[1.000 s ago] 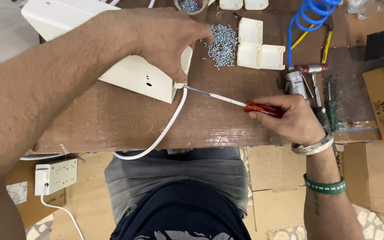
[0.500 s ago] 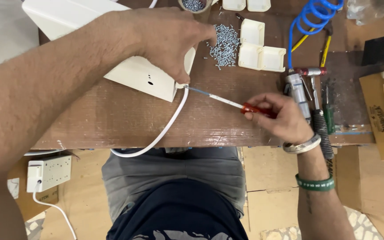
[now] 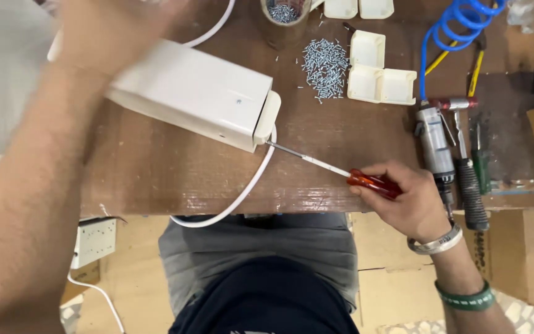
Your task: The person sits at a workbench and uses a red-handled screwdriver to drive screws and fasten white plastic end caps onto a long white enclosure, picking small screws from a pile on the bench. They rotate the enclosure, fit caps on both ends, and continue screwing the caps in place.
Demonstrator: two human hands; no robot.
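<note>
**Screwdriver at the end cap of the white box**

On the brown workbench (image 3: pixel 174 179), largest first: a long white plastic box (image 3: pixel 186 93) lies slantwise, its rounded end cap (image 3: pixel 267 117) pointing toward the person's right. Left hand (image 3: pixel 109 34), blurred at the top edge, presses down on the far end of the box; fingers look spread over it, but whether they curl round it I cannot tell. A white cable (image 3: pixel 242 192) runs out from under the cap and loops off the bench edge.

Right hand (image 3: pixel 406 198) is closed around the red handle of a screwdriver (image 3: pixel 341 172); the shaft tip sits at the lower corner of the cap, just beside the cable.

Judged step: driving or seating a screw at the cap. Next move likely calls for steady pressure along the shaft, the box held fast.

Smaller items: white square caps (image 3: pixel 375 68), a heap of small screws (image 3: pixel 324 62), a blue coiled hose (image 3: pixel 458 28), an air tool (image 3: pixel 434 139).
</note>
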